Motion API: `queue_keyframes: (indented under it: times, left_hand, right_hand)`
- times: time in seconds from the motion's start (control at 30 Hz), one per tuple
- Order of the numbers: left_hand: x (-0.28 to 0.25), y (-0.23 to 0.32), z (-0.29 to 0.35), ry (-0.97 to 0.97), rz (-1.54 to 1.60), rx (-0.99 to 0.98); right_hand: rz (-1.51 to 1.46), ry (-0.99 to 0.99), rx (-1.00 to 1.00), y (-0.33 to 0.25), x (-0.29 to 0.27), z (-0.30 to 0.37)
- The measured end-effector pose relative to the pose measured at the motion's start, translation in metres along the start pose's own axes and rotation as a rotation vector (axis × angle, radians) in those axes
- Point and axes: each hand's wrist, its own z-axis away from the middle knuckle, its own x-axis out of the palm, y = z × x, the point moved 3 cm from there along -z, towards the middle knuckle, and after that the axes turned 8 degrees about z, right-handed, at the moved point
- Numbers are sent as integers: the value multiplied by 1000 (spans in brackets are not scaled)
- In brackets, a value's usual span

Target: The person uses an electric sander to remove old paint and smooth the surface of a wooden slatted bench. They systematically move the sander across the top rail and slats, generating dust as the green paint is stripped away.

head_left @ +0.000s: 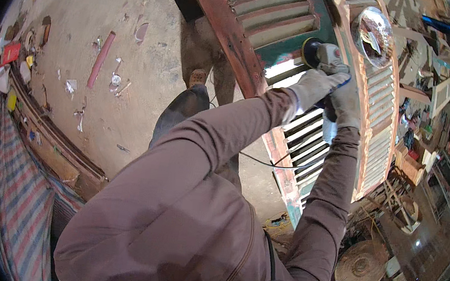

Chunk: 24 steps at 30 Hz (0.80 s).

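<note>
left hand (310,88) and right hand (347,103) both closed round grinder (330,57), likely to steady it. disc (310,51) at mid rail (278,51) of left shutter (232,36), contact unclear. cord (277,166) trails near side, probably to stay clear of disc.

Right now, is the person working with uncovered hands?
No: the left hand and the right hand, both on the power tool, wear pale gloves.

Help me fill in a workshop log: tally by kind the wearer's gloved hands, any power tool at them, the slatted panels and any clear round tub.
Gloved hands: 2
Handheld power tool: 1
Slatted panels: 2
Clear round tub: 1
Total: 6
</note>
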Motion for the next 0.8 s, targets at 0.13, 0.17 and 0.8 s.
queue_keyframes:
  times: [0.13, 0.17, 0.8]
  left_hand:
    - [26, 22, -22, 106, 147, -156]
    - [28, 18, -27, 136, 139, -126]
    - [-37, 10, 96, 337, 391, -86]
  right_hand:
    - [-41, 43, -3, 8, -21, -27]
    - [-46, 50, -10, 2, -29, -32]
    - [186, -50, -236, -102, 4, 65]
